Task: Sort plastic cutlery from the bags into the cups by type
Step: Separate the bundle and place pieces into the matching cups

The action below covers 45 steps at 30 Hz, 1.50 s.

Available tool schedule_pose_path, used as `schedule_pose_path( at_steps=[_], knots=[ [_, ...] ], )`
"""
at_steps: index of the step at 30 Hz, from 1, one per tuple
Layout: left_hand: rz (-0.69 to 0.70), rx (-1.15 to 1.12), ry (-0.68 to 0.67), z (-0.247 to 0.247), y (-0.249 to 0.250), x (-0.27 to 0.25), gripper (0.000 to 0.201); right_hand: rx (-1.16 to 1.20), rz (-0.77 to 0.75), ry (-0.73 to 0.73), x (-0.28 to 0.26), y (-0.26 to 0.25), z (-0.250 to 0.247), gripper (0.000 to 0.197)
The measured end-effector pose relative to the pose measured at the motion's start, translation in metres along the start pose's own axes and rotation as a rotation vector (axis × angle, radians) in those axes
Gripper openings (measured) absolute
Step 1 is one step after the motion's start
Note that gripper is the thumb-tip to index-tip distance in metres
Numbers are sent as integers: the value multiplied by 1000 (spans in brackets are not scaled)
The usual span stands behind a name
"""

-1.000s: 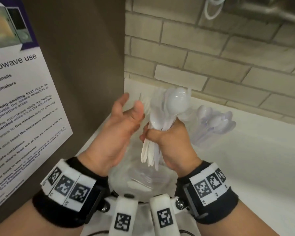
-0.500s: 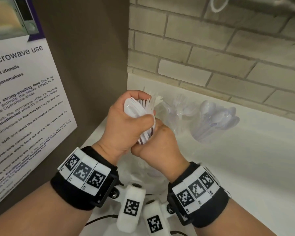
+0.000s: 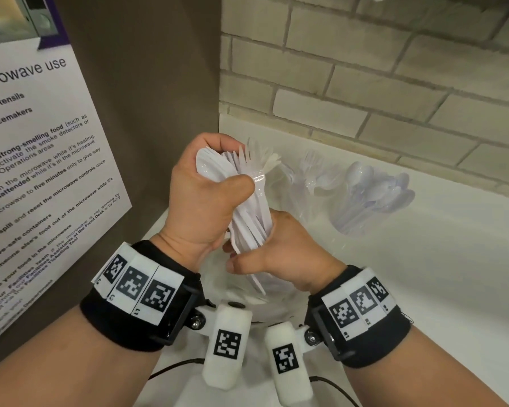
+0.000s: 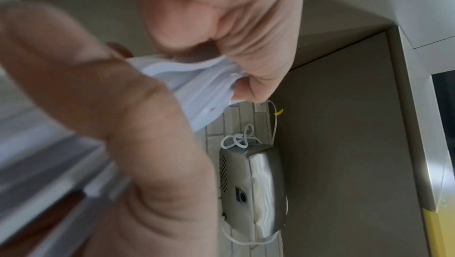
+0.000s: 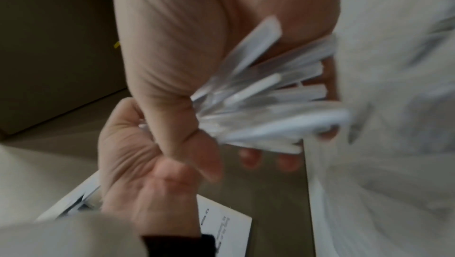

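My left hand (image 3: 228,168) grips the upper end of a bundle of white plastic cutlery (image 3: 253,212), where spoon bowls and fork tines stick out. My right hand (image 3: 257,255) is curled round the handles lower down. In the left wrist view, my thumb and fingers close on the white cutlery (image 4: 197,90). The right wrist view shows the blurred handles (image 5: 265,105) fanning out of my fist. Behind stand a clear cup of forks (image 3: 309,180) and a clear cup of spoons (image 3: 373,198).
A clear plastic bag (image 3: 265,301) lies on the white counter (image 3: 423,274) under my hands. A brown panel with a microwave notice (image 3: 41,177) stands close on the left. A brick wall (image 3: 365,83) rises behind the cups. A steel appliance (image 4: 253,189) hangs on it.
My left hand, open a second ago, has closed over the heads of the bundle. The bundle has tilted left, and my right hand has slid down to its handles.
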<state>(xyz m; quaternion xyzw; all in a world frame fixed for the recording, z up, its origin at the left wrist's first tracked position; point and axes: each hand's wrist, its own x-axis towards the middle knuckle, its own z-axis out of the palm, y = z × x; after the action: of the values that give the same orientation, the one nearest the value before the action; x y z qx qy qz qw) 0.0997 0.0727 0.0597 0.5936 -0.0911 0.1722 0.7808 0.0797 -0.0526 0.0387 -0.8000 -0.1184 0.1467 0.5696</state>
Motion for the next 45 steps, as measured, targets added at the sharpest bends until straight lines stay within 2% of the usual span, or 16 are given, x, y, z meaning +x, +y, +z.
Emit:
schedule_pose_path(
  at_steps=[5, 8, 10, 11, 14, 16, 18, 23, 26, 29, 31, 33, 35, 38, 42, 45],
  knots=[
    [-75, -17, -59, 2, -3, 0, 44, 130, 44, 83, 2, 9, 6, 16],
    [-159, -135, -304, -15, -10, 5, 104, 226, 25, 96, 0, 8, 3, 9],
    [-252, -207, -421, -28, -18, 4, 127, 340, 16, 61, -2, 6, -1, 9],
    [-314, -212, -470, -32, -20, 2, 126, 400, 11, 39, -2, 4, -3, 11],
    [-463, -135, -727, -34, -22, -10, 98, 495, -20, -53, -2, 1, -3, 19],
    [-517, -105, -794, -31, -20, -12, 87, 471, -26, -124, -3, 1, 1, 24],
    [-519, -104, -756, -25, -15, -12, 78, 434, -10, -200, -3, 1, 5, 30],
    [-409, -25, -642, -10, -4, -11, 27, 464, 12, -303, -4, 1, 4, 25],
    [-439, -39, -586, -10, -8, -12, 17, 464, -7, -325, -5, 3, 4, 25],
    [-469, -114, -399, -8, -12, -12, 13, 394, 64, -318, -6, 12, 4, 28],
    [-424, -136, -250, -6, -13, -10, 5, 395, 176, -307, -6, 23, 3, 48],
    [-346, -157, -100, -4, -13, -8, 15, 634, 219, -302, -5, 35, 2, 66],
    [-259, -147, 18, -3, -14, -7, 19, 984, 251, -208, 0, 38, 1, 68],
    [-156, -30, 51, 3, -19, -13, 24, 1224, 340, -63, 10, 32, 5, 75],
    [-124, 51, 51, 13, -25, -21, 10, 1261, 353, -5, 12, 19, 16, 68],
    [-120, 47, 60, 11, -29, -18, 15, 1229, 371, 58, 13, 23, 16, 73]
  ],
)
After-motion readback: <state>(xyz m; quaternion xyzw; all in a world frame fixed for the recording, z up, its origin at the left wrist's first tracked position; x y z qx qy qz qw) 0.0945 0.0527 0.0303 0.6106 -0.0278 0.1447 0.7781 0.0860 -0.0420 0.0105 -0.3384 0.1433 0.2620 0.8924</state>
